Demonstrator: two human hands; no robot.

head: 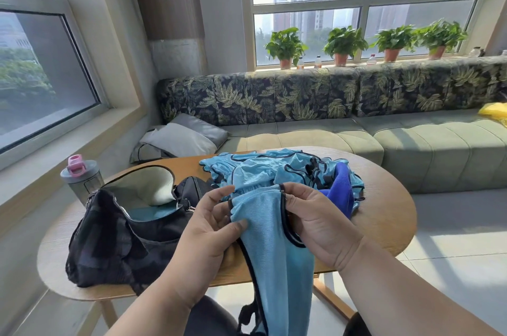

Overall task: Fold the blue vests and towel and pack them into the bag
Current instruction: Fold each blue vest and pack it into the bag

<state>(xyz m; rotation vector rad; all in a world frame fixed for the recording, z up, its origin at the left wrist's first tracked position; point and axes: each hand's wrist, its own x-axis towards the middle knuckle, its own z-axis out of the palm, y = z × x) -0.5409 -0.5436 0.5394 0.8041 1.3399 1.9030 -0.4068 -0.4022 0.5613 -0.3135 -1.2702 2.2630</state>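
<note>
The wooden surface (384,198) carries everything for the task, and its layout appears to suit a left-to-right flow. The black bag (115,237) is set at the left end with its mouth gaping toward the person, seemingly so that folded pieces can be dropped straight in; something light blue is already seen inside it, though what it is cannot be told. A heap of unfolded blue vests (260,168) is piled at the far middle of the surface, with the darker blue towel (341,193) bunched against its right side, near the right hand. One vest (271,248) is held up off the surface in front of the person, its lower part hanging below the near edge, probably to let it fall straight before a fold is made. It is clamped by both hands at its black-trimmed upper edge: the left hand (211,228) is curled with thumb pressed over the cloth, and the right hand (315,226) is pinched on the trim opposite. The hands are held near each other.
</note>
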